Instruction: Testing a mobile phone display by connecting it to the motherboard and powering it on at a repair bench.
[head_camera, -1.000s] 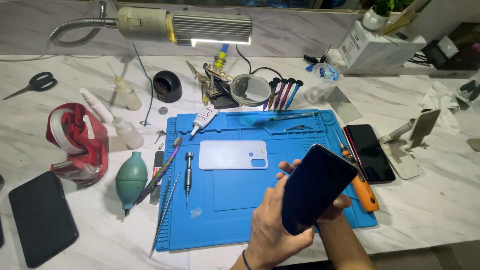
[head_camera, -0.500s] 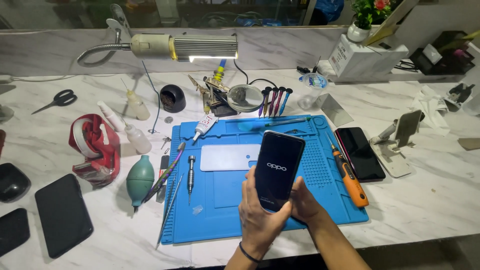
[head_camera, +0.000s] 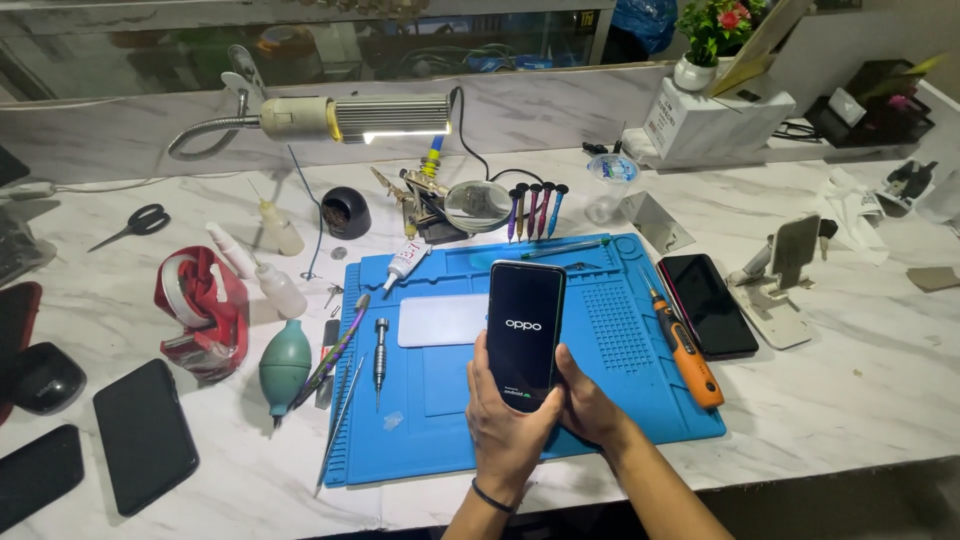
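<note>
Left hand (head_camera: 505, 420) and right hand (head_camera: 590, 405) raised together — fingers curled, gripping

Orange screwdriver (head_camera: 683, 352) on blue mat (head_camera: 620, 400)

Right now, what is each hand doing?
Left hand: closed around the dark phone, holding it upright.
Right hand: gripping the same phone.

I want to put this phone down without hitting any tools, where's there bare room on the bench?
Both hands hold the phone. Bare marble lies right of the blue mat, below the phone stand. The mat's near edge, below the small screwdriver, is mostly bare too. It is crowded left of the mat around the dust blower.
</note>
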